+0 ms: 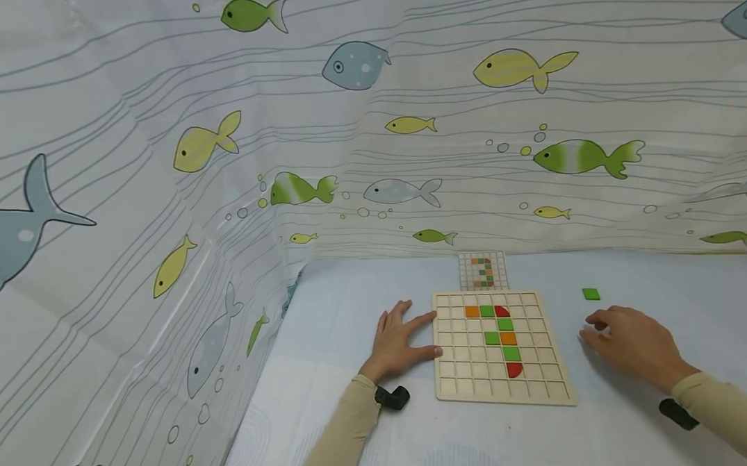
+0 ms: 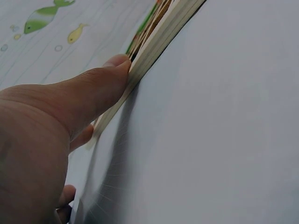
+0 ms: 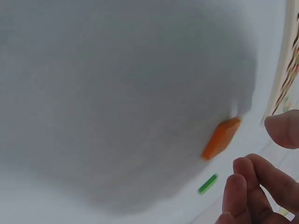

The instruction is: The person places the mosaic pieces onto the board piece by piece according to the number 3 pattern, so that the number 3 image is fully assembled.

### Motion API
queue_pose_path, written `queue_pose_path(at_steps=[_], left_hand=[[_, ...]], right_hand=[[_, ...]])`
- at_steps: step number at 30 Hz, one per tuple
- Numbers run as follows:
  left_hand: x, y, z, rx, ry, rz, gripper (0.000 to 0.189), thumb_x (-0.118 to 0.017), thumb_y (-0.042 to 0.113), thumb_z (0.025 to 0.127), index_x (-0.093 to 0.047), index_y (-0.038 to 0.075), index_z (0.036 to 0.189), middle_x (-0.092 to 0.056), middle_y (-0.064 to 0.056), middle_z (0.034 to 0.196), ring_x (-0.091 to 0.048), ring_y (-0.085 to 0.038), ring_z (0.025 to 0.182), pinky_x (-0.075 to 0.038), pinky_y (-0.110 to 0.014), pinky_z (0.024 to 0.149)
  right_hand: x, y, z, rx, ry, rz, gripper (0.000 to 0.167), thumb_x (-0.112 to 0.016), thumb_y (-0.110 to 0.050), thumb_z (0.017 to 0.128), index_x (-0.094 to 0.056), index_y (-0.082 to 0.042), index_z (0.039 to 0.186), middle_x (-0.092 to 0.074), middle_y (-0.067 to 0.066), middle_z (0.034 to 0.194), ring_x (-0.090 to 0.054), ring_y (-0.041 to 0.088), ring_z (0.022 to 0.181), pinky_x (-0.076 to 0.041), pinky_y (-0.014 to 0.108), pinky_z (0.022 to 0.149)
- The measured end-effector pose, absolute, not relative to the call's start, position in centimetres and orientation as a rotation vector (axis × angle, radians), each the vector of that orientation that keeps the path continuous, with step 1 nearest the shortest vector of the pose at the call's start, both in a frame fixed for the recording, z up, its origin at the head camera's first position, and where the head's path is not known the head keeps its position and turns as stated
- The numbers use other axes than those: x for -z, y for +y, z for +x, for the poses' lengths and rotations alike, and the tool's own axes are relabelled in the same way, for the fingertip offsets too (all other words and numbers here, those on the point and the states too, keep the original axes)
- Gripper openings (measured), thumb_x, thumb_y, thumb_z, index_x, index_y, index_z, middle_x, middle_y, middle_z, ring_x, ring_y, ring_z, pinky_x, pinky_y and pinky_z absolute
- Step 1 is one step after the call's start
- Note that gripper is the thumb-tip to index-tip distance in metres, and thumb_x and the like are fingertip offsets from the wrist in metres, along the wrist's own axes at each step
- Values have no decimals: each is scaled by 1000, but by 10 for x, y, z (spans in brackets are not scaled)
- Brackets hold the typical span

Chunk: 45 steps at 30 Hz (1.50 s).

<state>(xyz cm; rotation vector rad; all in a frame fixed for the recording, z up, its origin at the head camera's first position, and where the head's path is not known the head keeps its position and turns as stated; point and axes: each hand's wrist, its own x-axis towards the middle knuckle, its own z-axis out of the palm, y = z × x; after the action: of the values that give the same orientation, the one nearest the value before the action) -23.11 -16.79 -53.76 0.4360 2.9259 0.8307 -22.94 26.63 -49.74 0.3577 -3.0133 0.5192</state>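
Note:
My left hand [image 1: 398, 343] is spread beside the wooden grid board [image 1: 458, 388], thumb and index fingertips at its left edge. In the left wrist view the thumb [image 2: 100, 86] lies against the board's side. Set into the board's cells are several green squares [image 1: 511, 353], two orange squares [image 1: 508, 338] and two red rounded pieces [image 1: 514, 371]. To the right of the board, my right hand [image 1: 635, 343] hovers over the table with thumb and fingers apart, holding nothing. An orange tile [image 3: 222, 138] lies near its fingertips in the right wrist view; the hand hides it from the head view.
A loose green tile [image 1: 592, 294] lies on the table past the right hand. Behind the board, a small card [image 1: 466, 279] shows a gridded pattern of coloured squares. A fish-printed curtain [image 1: 344, 144] rises along the table's back and left side.

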Motion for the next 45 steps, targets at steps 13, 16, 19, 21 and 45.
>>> queue_pose_path(at_steps=[13, 16, 19, 21, 45], left_hand=[[538, -169, -231, -858, 2922, 442, 75, -76, 63, 90, -54, 36, 156, -25, -14, 174, -16, -34, 165, -7, -62, 133], [538, -169, -231, -846, 2924, 439, 75, -75, 63, 90, -54, 37, 156, -25, -13, 174, -15, -33, 165, -6, -61, 133], [538, -169, -231, -852, 2924, 438, 74, -75, 63, 90, -54, 37, 156, -25, -13, 174, -15, -33, 165, -6, -61, 133], [537, -168, -231, -855, 2920, 439, 74, -76, 62, 90, -54, 36, 156, -25, -14, 174, -15, -34, 165, -6, -61, 133], [537, -167, -231, -831, 2924, 435, 73, -75, 62, 91, -53, 37, 156, -23, -13, 175, -13, -33, 166, -6, -61, 133]], right_hand=[[510, 304, -244, -418, -3026, 308, 62, -73, -31, 96, -58, 15, 134, -58, 44, 127, -56, 58, 108, -56, 69, 75], [514, 308, -249, -414, -3022, 310, 63, -69, -27, 98, -51, 16, 140, -54, 47, 128, -54, 60, 109, -55, 71, 76], [519, 309, -255, -405, -2989, 348, 59, -66, -20, 100, -48, 17, 142, -53, 48, 128, -53, 63, 109, -53, 73, 77], [522, 311, -259, -397, -2963, 383, 55, -65, -15, 100, -48, 16, 142, -54, 48, 125, -54, 63, 106, -54, 71, 75], [522, 301, -280, -254, -2976, 484, 34, -75, -8, 94, -66, 4, 124, -63, 35, 107, -62, 44, 86, -58, 52, 60]])
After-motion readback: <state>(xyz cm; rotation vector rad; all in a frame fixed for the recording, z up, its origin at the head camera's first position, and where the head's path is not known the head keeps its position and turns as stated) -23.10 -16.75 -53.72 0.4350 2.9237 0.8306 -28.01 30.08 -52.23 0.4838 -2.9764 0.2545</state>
